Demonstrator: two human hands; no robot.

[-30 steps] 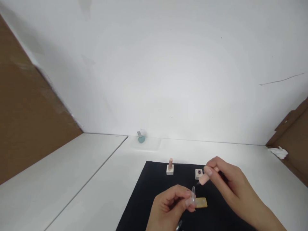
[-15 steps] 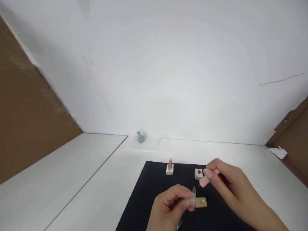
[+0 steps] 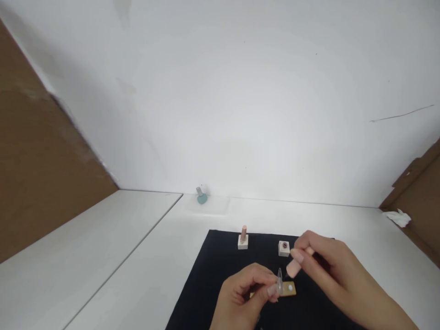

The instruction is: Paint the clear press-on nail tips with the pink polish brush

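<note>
Near the bottom middle, my left hand (image 3: 245, 293) pinches a clear false nail tip (image 3: 280, 280) that points upward. My right hand (image 3: 330, 270) grips the pale pink nail polish cap (image 3: 294, 267), tilted down to the left, with its dark brush end close to the false nail tip. Whether the bristles touch it, I cannot tell. Behind sits an uncapped square nail polish bottle (image 3: 283, 249) with a dark round opening. Under and behind my left fingers lies a small yellowish strip (image 3: 289, 289) with a white dot on it, partly covered.
A capped nail polish bottle (image 3: 243, 240) stands at the back of the black mat (image 3: 199, 279). Farther back, a teal bottle with a grey cap (image 3: 201, 197) is beside a clear flat sheet (image 3: 215, 207). White crumpled tissue (image 3: 398, 217) lies by the brown right-hand panel.
My right hand has lowered a little, bringing the brush end nearer the false nail tip. The false nail tip has turned slightly in my left fingers.
</note>
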